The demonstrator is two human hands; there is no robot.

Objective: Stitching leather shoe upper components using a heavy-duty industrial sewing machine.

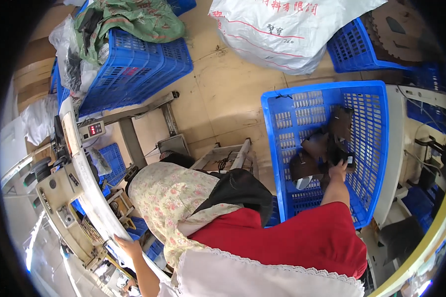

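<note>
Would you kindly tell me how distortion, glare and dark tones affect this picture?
Head view: black corners, and the white table edge at the left hand looks curved; head view: glare from a light strip at lower left; head view: dark pieces by the right hand show little detail inside the blue basket.

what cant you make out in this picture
- Head view: the right hand's exact grip on the dark pieces; fingertips too small against dark material.
- Head view: the white sack's upper end; cut off by the top edge.
- Head view: what lies under the green sack; the sack covers it.
</note>
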